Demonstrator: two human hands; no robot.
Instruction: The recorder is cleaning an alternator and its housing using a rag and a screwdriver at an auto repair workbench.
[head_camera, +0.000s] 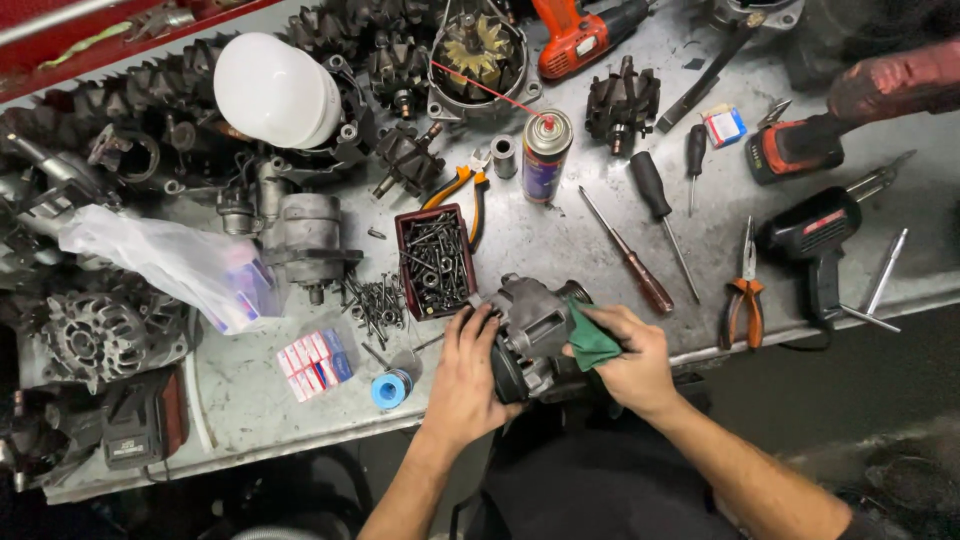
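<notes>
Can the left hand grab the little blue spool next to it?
Probably yes. The left hand rests on the grey motor part, and the blue spool lies just beside its wrist on the table with nothing between.

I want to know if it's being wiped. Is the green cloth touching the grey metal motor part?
Touching. The head view shows the right hand pressing the green cloth against the grey motor part, no gap between them.
</notes>
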